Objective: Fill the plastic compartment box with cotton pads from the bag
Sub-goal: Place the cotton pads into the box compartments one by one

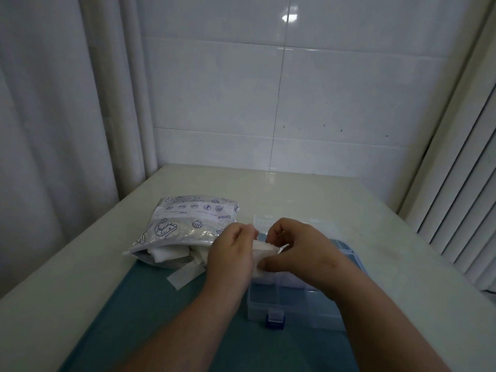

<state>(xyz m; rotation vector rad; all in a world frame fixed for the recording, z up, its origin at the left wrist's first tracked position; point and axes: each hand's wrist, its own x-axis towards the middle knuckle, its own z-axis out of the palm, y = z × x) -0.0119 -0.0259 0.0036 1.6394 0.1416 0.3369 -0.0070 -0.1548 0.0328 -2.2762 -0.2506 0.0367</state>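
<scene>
Left hand (233, 251) and right hand (295, 253) are together pinching a soft white cotton pad (264, 248), fingers curled on its ends, directly above the clear plastic compartment box (308, 316); release likely goes straight down. The printed plastic bag (193, 224) is lying just left of the box.

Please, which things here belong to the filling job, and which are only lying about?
Job: bag, cotton pad held by left hand and right hand, compartment box.
Lying about: teal mat, curtain, loose white piece beside the bag.
</scene>
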